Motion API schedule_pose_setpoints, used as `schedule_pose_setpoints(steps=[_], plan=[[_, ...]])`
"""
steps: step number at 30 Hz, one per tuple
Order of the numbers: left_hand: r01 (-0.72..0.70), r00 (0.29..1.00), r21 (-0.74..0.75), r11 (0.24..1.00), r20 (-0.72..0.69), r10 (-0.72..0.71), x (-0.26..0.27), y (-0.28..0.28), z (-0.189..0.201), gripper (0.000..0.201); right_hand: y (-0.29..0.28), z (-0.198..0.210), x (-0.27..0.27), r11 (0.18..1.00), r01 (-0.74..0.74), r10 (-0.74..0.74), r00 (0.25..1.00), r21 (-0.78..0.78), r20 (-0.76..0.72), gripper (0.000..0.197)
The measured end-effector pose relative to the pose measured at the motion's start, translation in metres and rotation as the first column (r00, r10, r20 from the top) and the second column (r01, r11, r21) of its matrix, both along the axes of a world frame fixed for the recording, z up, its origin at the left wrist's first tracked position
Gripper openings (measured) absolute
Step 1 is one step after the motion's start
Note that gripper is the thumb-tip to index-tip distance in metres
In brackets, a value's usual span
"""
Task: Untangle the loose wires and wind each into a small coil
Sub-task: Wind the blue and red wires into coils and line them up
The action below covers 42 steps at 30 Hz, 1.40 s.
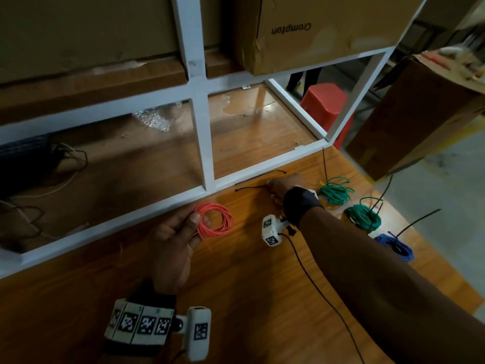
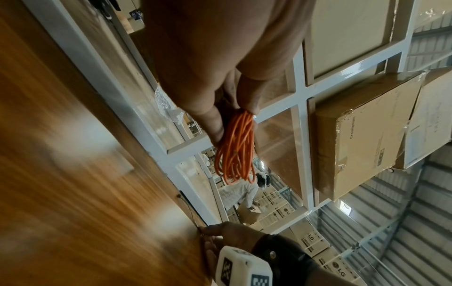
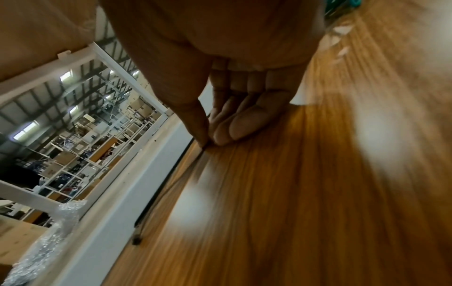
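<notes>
On the far left, inside the white metal shelf frame [image 1: 202, 132], a dark bundle of loose black and white cords [image 1: 65, 158] lies on the lower wooden shelf board, with a crumpled piece of clear bubble wrap [image 1: 154, 119] further in. Brown cardboard boxes [image 1: 315, 30] sit on the shelf above.

In front of the frame runs the glossy wooden counter [image 1: 249, 298]. Above its left part, the left hand [image 1: 173, 240] holds a coil of thin orange wire [image 1: 215, 219], wound into a neat ring; the thumb and fingers [image 2: 249, 96] pinch one side of the ring, and the rest hangs free of the counter, as the left wrist view shows.

To the right, the right hand [image 1: 283, 187] reaches to the foot of the frame, where a thin black cable tie [image 1: 252, 188] lies flat on the counter along the frame's lower rail. The right wrist view shows the thumb and fingers [image 3: 229, 127] pressed together on the tie at the counter surface, pinching it.

Further right lie three finished coils, each bound with a black tie whose tail sticks up: a small green wire coil [image 1: 336, 191] near the right hand, a second green wire coil [image 1: 363, 216] just beside it toward the counter edge, and a blue wire coil [image 1: 396, 246] nearest the edge. Beyond the counter stand a red plastic stool [image 1: 325, 106] and a large brown carton [image 1: 420, 114] on the floor.
</notes>
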<state>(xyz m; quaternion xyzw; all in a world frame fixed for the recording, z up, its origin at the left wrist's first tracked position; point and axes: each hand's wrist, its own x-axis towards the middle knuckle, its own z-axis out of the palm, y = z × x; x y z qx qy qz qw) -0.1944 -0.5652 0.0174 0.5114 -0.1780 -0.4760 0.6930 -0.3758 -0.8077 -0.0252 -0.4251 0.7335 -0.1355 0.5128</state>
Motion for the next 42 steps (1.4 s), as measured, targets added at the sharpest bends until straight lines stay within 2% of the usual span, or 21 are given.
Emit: schedule_pose_setpoints(steps=[3, 5, 7, 10, 14, 15, 16, 17, 19, 20, 21, 22, 24, 26, 29, 32, 36, 40, 42], plan=[[0.003, 1.0, 0.015, 1.0, -0.019, -0.003, -0.002, 0.006, -0.004, 0.033, 0.004, -0.001, -0.006, 0.997, -0.067, 0.063, 0.993, -0.037, -0.096, 0.017], [0.02, 1.0, 0.03, 0.999, -0.025, -0.019, -0.003, 0.012, -0.004, 0.036, 0.021, 0.015, -0.005, 0.993, -0.105, 0.095, 0.986, -0.062, -0.138, 0.019], [0.031, 0.999, 0.039, 0.999, -0.032, -0.03, -0.004, 0.019, -0.002, 0.042, 0.034, 0.018, -0.006, 0.972, -0.214, 0.187, 0.953, -0.092, -0.24, 0.02], [0.036, 0.999, 0.062, 0.997, -0.04, -0.034, -0.006, 0.029, 0.0, 0.04, 0.054, 0.012, -0.008, 0.887, -0.445, 0.342, 0.811, -0.122, -0.475, 0.018], [0.026, 0.999, 0.071, 0.997, -0.037, -0.023, -0.011, 0.042, 0.004, 0.037, 0.082, 0.009, -0.014, 0.721, -0.69, 0.516, 0.59, -0.057, -0.621, 0.028], [0.02, 0.999, 0.072, 0.997, -0.034, -0.018, -0.012, 0.046, 0.005, 0.036, 0.087, 0.01, -0.016, 0.697, -0.715, 0.537, 0.572, -0.055, -0.62, 0.029], [0.016, 0.999, 0.074, 0.997, -0.034, -0.013, -0.012, 0.049, 0.006, 0.036, 0.093, 0.012, -0.017, 0.698, -0.711, 0.546, 0.606, -0.086, -0.579, 0.025], [0.01, 0.999, 0.077, 0.997, -0.033, -0.008, -0.011, 0.052, 0.006, 0.036, 0.102, 0.016, -0.019, 0.715, -0.681, 0.545, 0.685, -0.16, -0.484, 0.018], [-0.008, 1.0, 0.078, 0.997, -0.016, 0.009, -0.01, 0.06, 0.008, 0.039, 0.128, 0.029, -0.021, 0.81, -0.509, 0.5, 0.859, -0.291, -0.109, 0.014], [-0.016, 1.0, 0.076, 0.997, -0.005, 0.016, -0.009, 0.065, 0.008, 0.039, 0.143, 0.037, -0.022, 0.865, -0.407, 0.453, 0.885, -0.292, 0.107, 0.016], [-0.021, 1.0, 0.075, 0.997, 0.002, 0.021, -0.008, 0.07, 0.009, 0.038, 0.157, 0.044, -0.023, 0.909, -0.331, 0.402, 0.855, -0.253, 0.327, 0.015], [-0.025, 1.0, 0.075, 0.997, 0.004, 0.025, -0.007, 0.075, 0.01, 0.037, 0.17, 0.052, -0.025, 0.935, -0.292, 0.354, 0.799, -0.2, 0.487, 0.013], [-0.031, 1.0, 0.076, 0.997, 0.005, 0.03, -0.005, 0.084, 0.011, 0.037, 0.187, 0.06, -0.028, 0.959, -0.257, 0.269, 0.713, -0.116, 0.648, 0.008], [-0.038, 0.999, 0.068, 0.997, 0.008, 0.038, -0.004, 0.093, 0.012, 0.043, 0.2, 0.063, -0.028, 0.971, -0.231, 0.203, 0.685, -0.056, 0.7, 0.019], [-0.034, 0.999, 0.063, 0.997, 0.014, 0.033, -0.003, 0.106, 0.014, 0.054, 0.222, 0.068, -0.023, 0.971, -0.236, 0.181, 0.662, -0.027, 0.728, 0.016], [-0.029, 0.999, 0.059, 0.998, 0.023, 0.028, 0.0, 0.119, 0.013, 0.056, 0.241, 0.072, -0.015, 0.974, -0.225, 0.143, 0.678, 0.019, 0.721, 0.017], [-0.026, 0.999, 0.069, 0.997, 0.034, 0.024, 0.005, 0.135, 0.011, 0.046, 0.264, 0.073, -0.006, 0.982, -0.178, 0.078, 0.706, 0.069, 0.704, 0.021], [-0.018, 0.999, 0.089, 0.996, 0.041, 0.015, 0.01, 0.146, 0.003, 0.038, 0.284, 0.068, -0.006, 0.99, -0.136, 0.109, 0.689, -0.02, 0.717, 0.031], [0.005, 0.998, 0.089, 0.996, 0.054, -0.01, 0.01, 0.151, 0.0, 0.032, 0.295, 0.066, -0.008, 0.99, -0.134, 0.129, 0.69, -0.049, 0.712, 0.029]])
